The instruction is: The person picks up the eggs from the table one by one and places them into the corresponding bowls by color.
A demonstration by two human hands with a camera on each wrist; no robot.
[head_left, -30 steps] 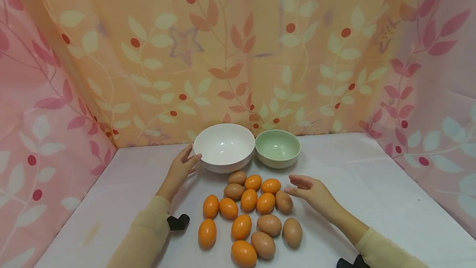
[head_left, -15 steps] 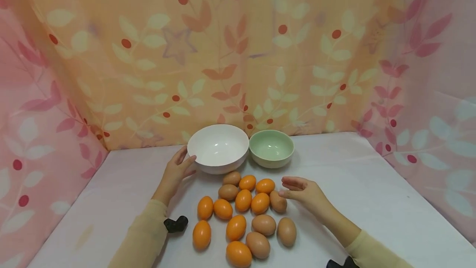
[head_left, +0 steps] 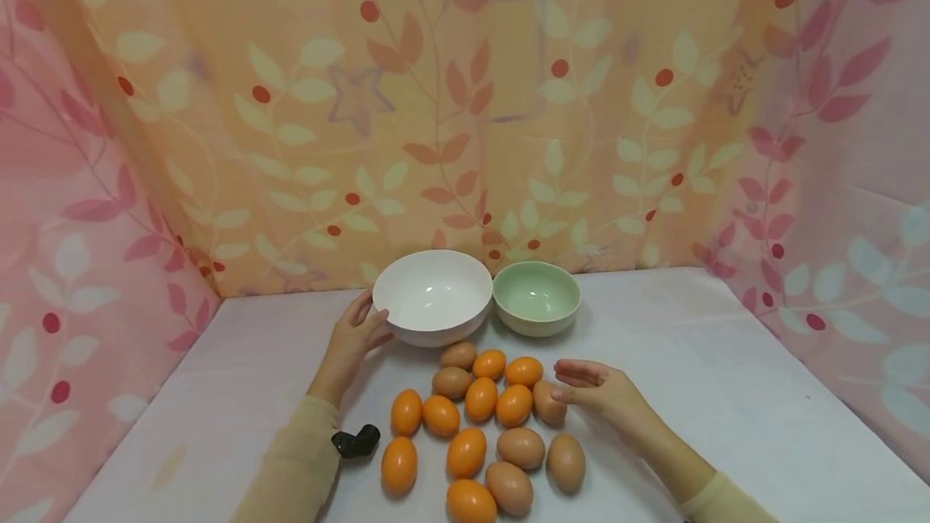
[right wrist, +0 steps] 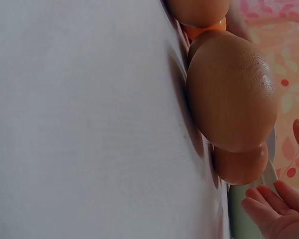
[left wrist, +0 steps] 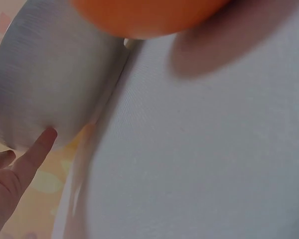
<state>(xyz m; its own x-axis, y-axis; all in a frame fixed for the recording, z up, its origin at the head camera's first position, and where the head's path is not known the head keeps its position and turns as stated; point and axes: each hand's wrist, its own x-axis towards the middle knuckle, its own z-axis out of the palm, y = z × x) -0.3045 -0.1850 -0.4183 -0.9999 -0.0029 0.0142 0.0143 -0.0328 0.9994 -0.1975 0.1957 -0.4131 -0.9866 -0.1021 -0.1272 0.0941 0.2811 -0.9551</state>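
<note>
In the head view my left hand (head_left: 352,345) rests against the left side of a large white bowl (head_left: 429,333), its fingers lightly bent. The left wrist view shows a fingertip touching the outer wall of the white bowl (left wrist: 50,89). My right hand (head_left: 610,398) is beside a brown egg (head_left: 546,403) at the right of the egg group, thumb tip overlapping its edge; I cannot tell if it touches. Its fingers are extended with nothing between them, as the right wrist view of the right hand (right wrist: 284,214) shows. Several orange eggs (head_left: 481,399) and brown eggs (head_left: 521,449) lie loose before the bowls.
A smaller green bowl (head_left: 538,321) stands right next to the white one. Both are on a white-covered table (head_left: 697,378), near a patterned curtain (head_left: 501,144) at the back. A black wrist-worn piece (head_left: 358,441) sticks out from the left sleeve.
The right hand has come slightly nearer, its thumb now in front of the brown egg's edge. My left hand stays at the white bowl. The head view shifts a little; eggs and bowls keep their places.
</note>
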